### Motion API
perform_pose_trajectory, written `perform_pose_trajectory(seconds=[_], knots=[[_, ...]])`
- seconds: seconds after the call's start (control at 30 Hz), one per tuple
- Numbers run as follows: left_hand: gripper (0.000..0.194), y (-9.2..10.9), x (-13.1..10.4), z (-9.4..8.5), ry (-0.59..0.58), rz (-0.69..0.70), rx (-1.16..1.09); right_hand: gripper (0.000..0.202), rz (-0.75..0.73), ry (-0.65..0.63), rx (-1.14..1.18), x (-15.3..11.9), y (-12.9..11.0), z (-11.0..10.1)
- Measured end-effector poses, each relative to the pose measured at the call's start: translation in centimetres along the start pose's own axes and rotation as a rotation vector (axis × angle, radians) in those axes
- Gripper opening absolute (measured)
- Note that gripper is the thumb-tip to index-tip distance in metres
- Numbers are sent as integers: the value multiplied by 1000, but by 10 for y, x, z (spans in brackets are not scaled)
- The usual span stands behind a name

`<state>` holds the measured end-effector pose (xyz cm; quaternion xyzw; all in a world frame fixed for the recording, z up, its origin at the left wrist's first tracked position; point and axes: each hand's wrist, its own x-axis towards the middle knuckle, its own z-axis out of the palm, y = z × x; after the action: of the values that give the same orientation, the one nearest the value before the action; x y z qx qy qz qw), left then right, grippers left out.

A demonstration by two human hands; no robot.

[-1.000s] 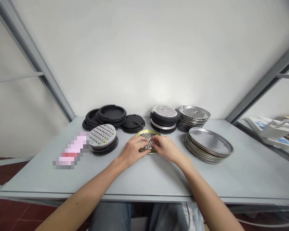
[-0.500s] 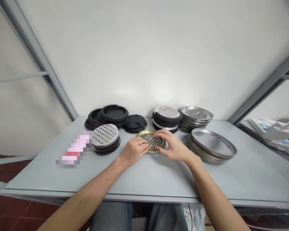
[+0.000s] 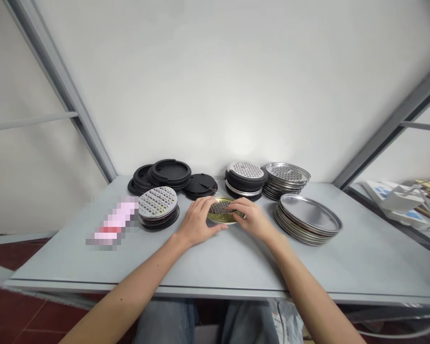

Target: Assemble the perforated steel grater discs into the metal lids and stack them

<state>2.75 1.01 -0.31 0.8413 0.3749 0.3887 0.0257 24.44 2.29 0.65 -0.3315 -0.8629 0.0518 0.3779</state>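
Note:
In the head view, a shallow gold-coloured metal lid (image 3: pixel 224 218) lies on the table in front of me. Inside its far part is a round metal grater disc (image 3: pixel 220 207) with raised teeth, and bare gold shows along the near side. My left hand (image 3: pixel 198 220) curves round the lid's left edge, fingers on the far rim and thumb near the front. From the other side, my right hand (image 3: pixel 252 216) has its fingers closed over the disc's right edge; its fingertips partly hide the contact.
Grater discs top a stack (image 3: pixel 157 203) on the left. Behind lie black round bases (image 3: pixel 170 172), a black disc (image 3: pixel 200 185) and a black-and-silver stack (image 3: pixel 246 179). To the right stand metal lids (image 3: pixel 310 215) and rimmed graters (image 3: pixel 286 174). A pink blurred item (image 3: pixel 118 222) lies left.
My left thumb has spread away from its fingers, toward the near rim. The grater disc sits farther back, exposing more gold at the front. The view has shifted slightly.

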Motion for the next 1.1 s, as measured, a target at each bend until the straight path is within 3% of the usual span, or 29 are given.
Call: perform_pose_trajectory(seconds=[0.03,0.1,0.27,0.53,0.83,1.1], knots=[[73,-2,-1,0,-38,-41,-10,23,-7,15,-3,-1,1,0],[89,-6,-3,2,-118,-118,-25,23,-19,36,-8,-1,0,1],[101,-14,-5,5,-253,-263,-75,24,-31,53,8,0,-5,0],[114,-11,-3,-2,-374,-284,-79,29,-41,32,62,0,-12,-5],[107,-20,-6,-3,-303,-210,-50,24,-6,26,130,0,-12,-9],[102,-16,-5,-8,-293,-77,-42,8,263,263,366,4,-11,-20]])
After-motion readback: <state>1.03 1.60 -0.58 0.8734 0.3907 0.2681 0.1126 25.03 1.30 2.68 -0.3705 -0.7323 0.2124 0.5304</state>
